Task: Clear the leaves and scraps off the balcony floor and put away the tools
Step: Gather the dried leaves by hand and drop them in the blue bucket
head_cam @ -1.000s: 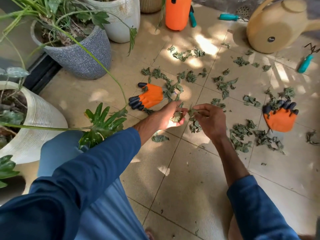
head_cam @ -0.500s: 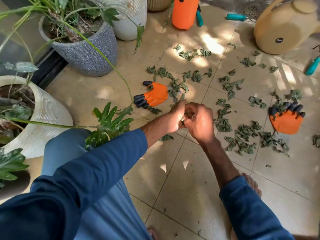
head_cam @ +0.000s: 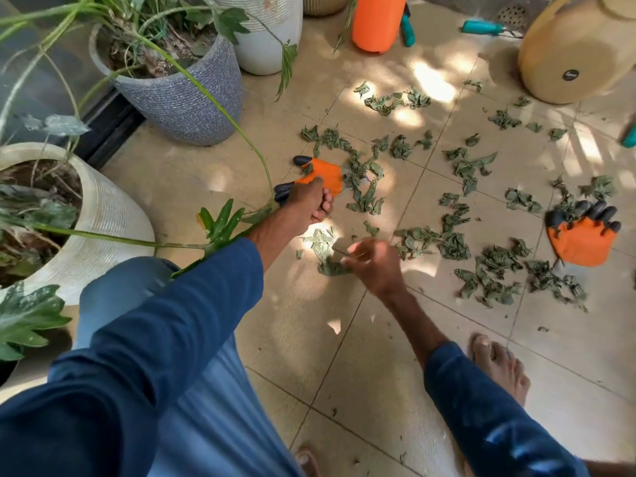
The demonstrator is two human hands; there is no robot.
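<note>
Dry green leaves point(head_cam: 457, 242) lie scattered over the tan tiled floor point(head_cam: 344, 356). My left hand point(head_cam: 309, 206) is curled into a fist just in front of an orange glove with black claws point(head_cam: 327, 172); the leaves gathered in it are hidden by the fingers. Blurred by motion, my right hand point(head_cam: 375, 261) is low over the tiles, its fingertips pinching a leaf point(head_cam: 332, 268) in a small patch. A second orange clawed glove point(head_cam: 581, 242) lies at the right among more leaves.
A grey pot point(head_cam: 179, 98) and two white pots point(head_cam: 103, 228) point(head_cam: 268, 39) stand along the left, with plant stems arching over my left arm. At the back are an orange sprayer point(head_cam: 377, 22), a tan watering can point(head_cam: 568, 53) and teal-handled tools point(head_cam: 481, 27). My bare foot point(head_cam: 499, 370) rests on the tiles.
My hands, joined half a second ago, have parted. The left drew up toward the orange glove in a fist; the right dropped to leaves nearer me.
</note>
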